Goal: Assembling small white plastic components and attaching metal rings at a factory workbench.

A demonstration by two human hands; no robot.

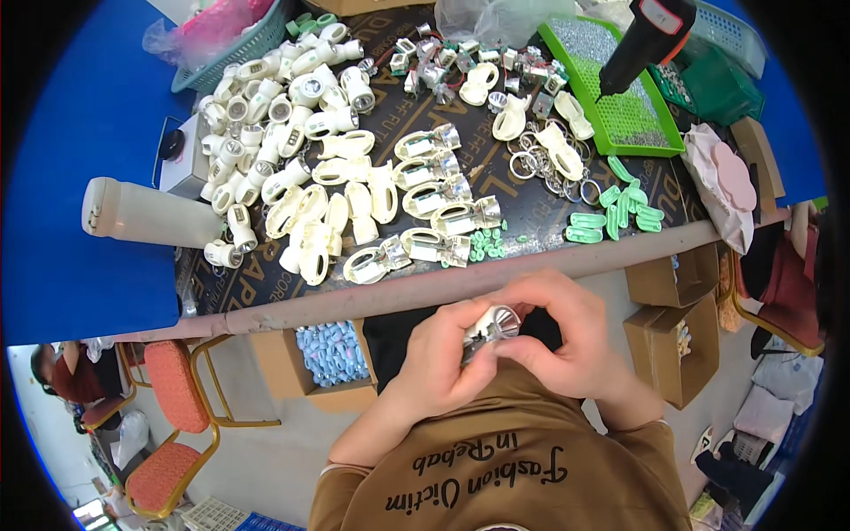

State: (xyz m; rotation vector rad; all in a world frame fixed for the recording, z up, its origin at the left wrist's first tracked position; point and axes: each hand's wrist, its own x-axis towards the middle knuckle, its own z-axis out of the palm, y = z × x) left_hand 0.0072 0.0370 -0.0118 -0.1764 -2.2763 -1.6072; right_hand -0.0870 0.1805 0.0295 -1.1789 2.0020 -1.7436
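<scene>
Close to my body, just off the table's front edge, both hands hold one small white flashlight [496,322] with a shiny silver reflector. My left hand [440,356] wraps its body from the left. The fingers of my right hand [562,332] close round its other side, the thumb by the reflector's rim. My fingers hide much of its casing. On the table ahead lie a row of open flashlight halves [434,196] with reflectors fitted, bare cream casing halves [359,199], tiny green rings [487,245] and green oblong buttons [622,205].
Finished-looking white flashlights [292,102] pile up at the left beside a white bottle [150,212]. Metal key rings [547,168], wired circuit parts [460,66], a green tray [606,133] of small metal pieces and a black electric screwdriver [646,44] occupy the right. Cardboard boxes [677,350] stand below.
</scene>
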